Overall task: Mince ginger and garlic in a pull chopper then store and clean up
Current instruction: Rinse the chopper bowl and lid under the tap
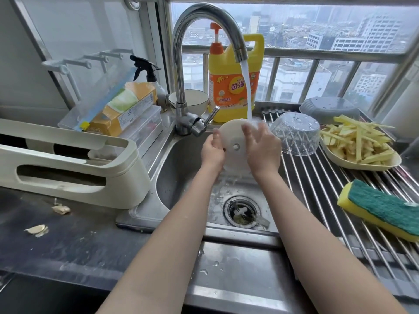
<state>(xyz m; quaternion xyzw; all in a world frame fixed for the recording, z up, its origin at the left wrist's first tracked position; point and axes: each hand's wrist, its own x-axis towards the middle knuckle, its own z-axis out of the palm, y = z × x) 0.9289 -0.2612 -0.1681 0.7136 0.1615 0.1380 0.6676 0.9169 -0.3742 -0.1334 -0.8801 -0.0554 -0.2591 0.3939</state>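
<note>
A round white chopper lid [233, 141] is held over the steel sink [181, 175] under water running from the tap [204, 30]. My left hand [213, 150] grips the lid's left edge with the thumb on its face. My right hand [260, 148] lies flat against the lid's right side, fingers spread and wet. The clear chopper bowl [295, 133] sits upside down on the roll-up drying rack [328, 189] just right of my hands. The chopper's blade lies in the sink's drain [242, 211].
A yellow dish-soap jug [229, 87] stands behind the tap. A plate of ginger strips [358, 143], a yellow-green sponge [381, 209] and a grey basket [328, 108] lie on the rack. A cream knife rack [68, 164] and garlic skins [37, 230] sit on the left counter.
</note>
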